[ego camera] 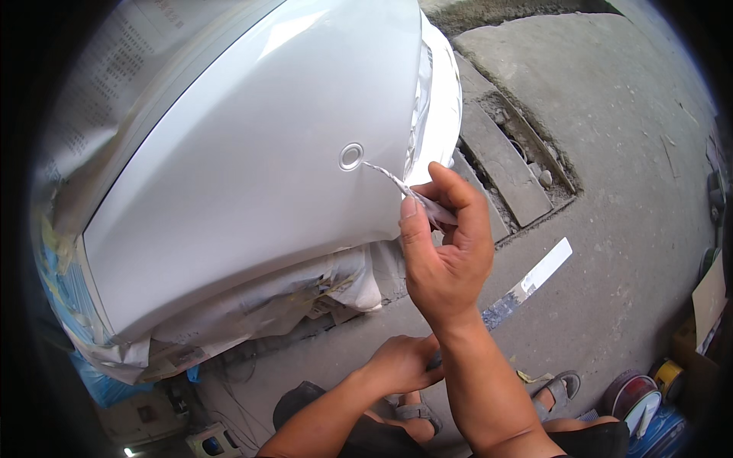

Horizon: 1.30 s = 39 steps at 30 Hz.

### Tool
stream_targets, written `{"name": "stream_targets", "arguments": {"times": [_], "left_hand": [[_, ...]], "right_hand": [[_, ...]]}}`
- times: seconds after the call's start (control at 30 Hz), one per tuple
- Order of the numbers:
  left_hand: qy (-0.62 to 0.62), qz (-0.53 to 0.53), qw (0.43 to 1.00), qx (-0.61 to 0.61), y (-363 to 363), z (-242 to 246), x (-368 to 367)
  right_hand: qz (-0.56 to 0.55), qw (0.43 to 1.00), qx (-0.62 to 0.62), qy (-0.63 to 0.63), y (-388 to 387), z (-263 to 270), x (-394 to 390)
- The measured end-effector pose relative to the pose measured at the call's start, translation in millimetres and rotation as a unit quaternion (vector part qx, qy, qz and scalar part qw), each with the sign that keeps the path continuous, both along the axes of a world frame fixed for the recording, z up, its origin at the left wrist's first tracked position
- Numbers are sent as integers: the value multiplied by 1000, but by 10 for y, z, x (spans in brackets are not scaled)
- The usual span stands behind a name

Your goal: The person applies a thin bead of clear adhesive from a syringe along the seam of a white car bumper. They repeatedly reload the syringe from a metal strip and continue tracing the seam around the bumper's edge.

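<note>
In my right hand (449, 246), a thin whitish sheet twisted into a point (430, 209) is pinched between thumb and fingers. Its tip lies at the lower right edge of a small round recess (351, 156) in a glossy silver-white car fender (246, 166); whether it touches the panel I cannot tell. Lower down, near my knees, my left hand (404, 363) is closed around a dark object, mostly hidden by my fingers and right forearm. A long flat strip (547, 266), white at its far end and grey and stained nearer me, extends from behind my right forearm.
Masking paper and film (257, 303) hang below the fender. Right of the car, slabs (504, 160) cover a floor channel with open gaps. Cans (633, 401) and a cardboard box (687, 343) stand at lower right. Thin cables (237, 415) lie at lower left.
</note>
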<state>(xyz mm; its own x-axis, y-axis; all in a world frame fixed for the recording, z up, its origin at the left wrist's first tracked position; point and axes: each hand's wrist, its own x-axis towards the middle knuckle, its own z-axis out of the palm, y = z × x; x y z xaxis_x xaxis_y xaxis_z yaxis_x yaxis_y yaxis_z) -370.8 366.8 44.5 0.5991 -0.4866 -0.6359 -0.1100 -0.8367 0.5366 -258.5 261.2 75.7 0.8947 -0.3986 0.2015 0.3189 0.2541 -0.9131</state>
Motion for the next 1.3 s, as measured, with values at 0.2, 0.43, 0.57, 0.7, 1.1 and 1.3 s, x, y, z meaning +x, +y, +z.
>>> {"name": "stream_targets", "arguments": {"times": [0.2,0.43,0.57,0.7,1.1,1.3], "left_hand": [[-17,-8,1000,-11,32,-53,-28],[-16,-10,1000,-2,13,-13,-15],[-13,-17,1000,4,11,0,-5],[-15,-9,1000,-11,30,-29,-22],[-23,24,998,-45,59,-211,-95],[-40,28,997,-55,95,-267,-130]], "right_hand": [[0,1000,-10,3,1,11,-2],[-1,1000,-15,8,-13,16,1],[0,1000,-3,12,-23,3,1],[-4,1000,-2,12,-18,2,-4],[-3,999,-13,-41,25,108,-9],[-30,998,3,-60,91,110,34]]}}
